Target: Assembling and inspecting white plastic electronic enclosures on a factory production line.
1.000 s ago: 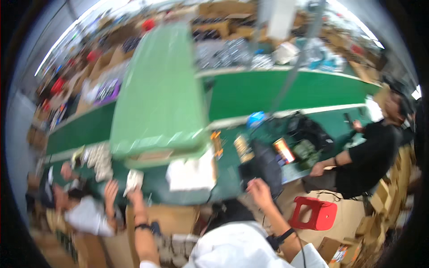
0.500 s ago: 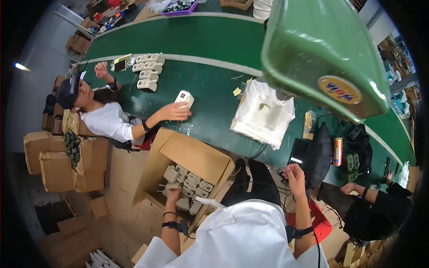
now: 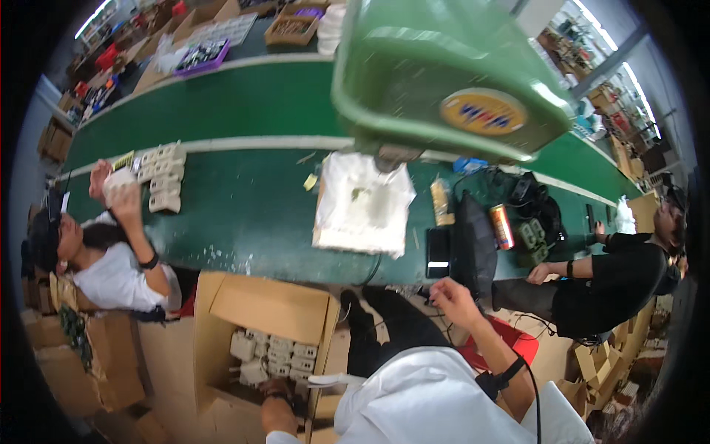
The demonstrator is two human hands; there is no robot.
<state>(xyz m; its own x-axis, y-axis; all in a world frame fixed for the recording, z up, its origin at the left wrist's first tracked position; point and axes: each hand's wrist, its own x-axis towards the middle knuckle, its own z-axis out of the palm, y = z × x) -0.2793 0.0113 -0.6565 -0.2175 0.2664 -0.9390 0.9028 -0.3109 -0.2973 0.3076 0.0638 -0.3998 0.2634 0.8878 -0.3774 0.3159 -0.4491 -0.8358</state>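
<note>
Carton point(image 3: 266, 300) of cream blocks point(image 3: 285, 357), left hand point(image 3: 275, 388) inside

A long green table point(image 3: 277, 211) with a pale strip at its back crosses a crowded workshop; tan floor point(image 3: 168, 355) shows below. One green housing point(image 3: 414, 66), with an oval yellow label, hangs over the table. Two co-workers sit there, one at the left point(image 3: 118, 281), one at the right point(image 3: 614, 270). The open carton stands below the table's near edge, left of the person's dark-clad legs point(image 3: 392, 322). One white-lined tray point(image 3: 370, 233) lies under the housing; one red stool point(image 3: 523, 346) stands at the right.

The left hand is low in the carton's near end, by the blocks; its fingers are in shadow, so I cannot tell how they close. The right hand point(image 3: 452, 302) is raised near the table edge, fingers curled toward the thumb; whether the tips meet is unclear.

At least nine blocks show in the carton, in rows, dark-marked faces toward the person; one sits askew. Their long axes are hard to tell. About six more stand grouped on the table's left. Smaller still: one phone point(image 3: 438, 251), one orange can point(image 3: 501, 226).
</note>
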